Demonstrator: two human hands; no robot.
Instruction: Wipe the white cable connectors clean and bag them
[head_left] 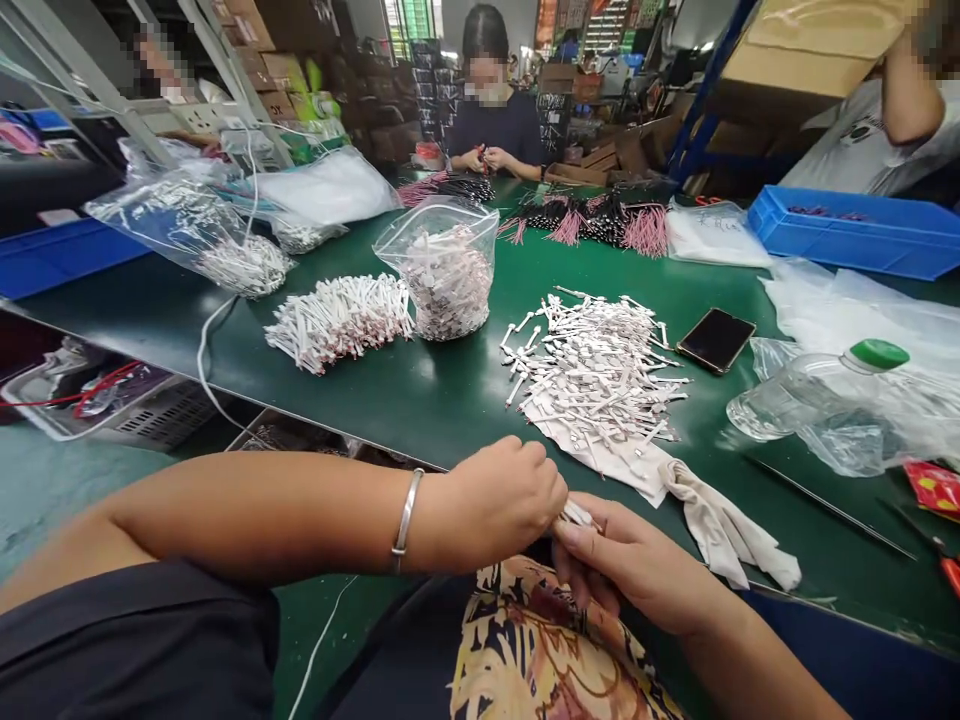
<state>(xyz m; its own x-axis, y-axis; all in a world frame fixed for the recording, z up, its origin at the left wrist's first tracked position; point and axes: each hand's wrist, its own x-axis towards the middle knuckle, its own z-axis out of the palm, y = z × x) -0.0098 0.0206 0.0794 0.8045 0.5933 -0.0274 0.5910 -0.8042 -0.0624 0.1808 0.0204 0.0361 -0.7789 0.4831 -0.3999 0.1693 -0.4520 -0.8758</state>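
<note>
My right hand (626, 558) is closed around a few short white connector leads (577, 513), whose ends stick out between thumb and fingers. Against it, my left hand (510, 500) is curled shut over the other end of these leads. Its fingertips are turned away, so what they grip is hidden. Both hands are above my lap at the table's near edge. Just beyond them a loose heap of similar white leads (600, 370) lies partly on a white cloth (570, 450). A neater pile of white leads (341, 320) lies further left, beside a clear bag full of leads (450, 285).
A phone (716, 339), a clear bottle with a green cap (795, 398), a thin metal rod (832, 507) and a blue bin (855, 235) are at right. Black and pink wire bundles (600, 222) lie at the back, near a seated co-worker (495, 130). A white cord (204, 350) hangs at left.
</note>
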